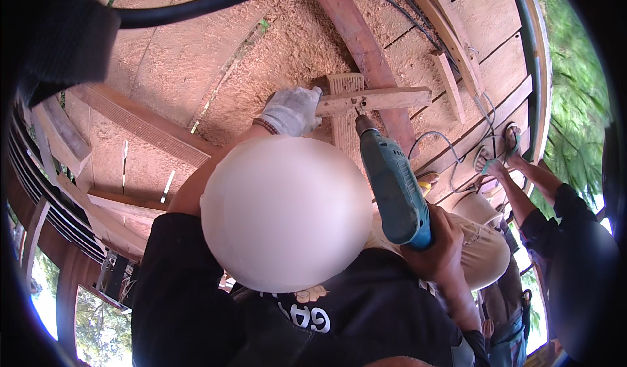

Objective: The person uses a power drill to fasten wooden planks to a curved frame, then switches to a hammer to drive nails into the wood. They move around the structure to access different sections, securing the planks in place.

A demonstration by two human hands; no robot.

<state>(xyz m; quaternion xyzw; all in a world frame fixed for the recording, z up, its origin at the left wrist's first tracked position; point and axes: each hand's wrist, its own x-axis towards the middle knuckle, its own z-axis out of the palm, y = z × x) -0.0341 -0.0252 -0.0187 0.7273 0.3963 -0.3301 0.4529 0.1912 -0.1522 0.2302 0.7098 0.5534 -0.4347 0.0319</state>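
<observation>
My left hand [292, 110], in a pale work glove, is closed around the left end of a short wooden strip [400, 98]. The strip lies crosswise over a ribbed wooden block [345, 130], its right part over a reddish curved beam [358, 37]. Small dark holes show near its middle. In my bare right hand [439, 246] is the grip of a teal power drill [393, 177]. The drill slants up and left, its bit's tip at the strip's near edge by the holes; whether it has entered the wood I cannot tell. A pale blurred oval hides the picture's middle.
Wood shavings cover the plank floor [176, 40], which has gaps. A ribbed board [140, 124] lies at left, loose timber [450, 33] at upper right. A grey cord [450, 146] winds near the drill; a thick black cable [215, 4] crosses above. Another person's sandalled foot [513, 138] is at right.
</observation>
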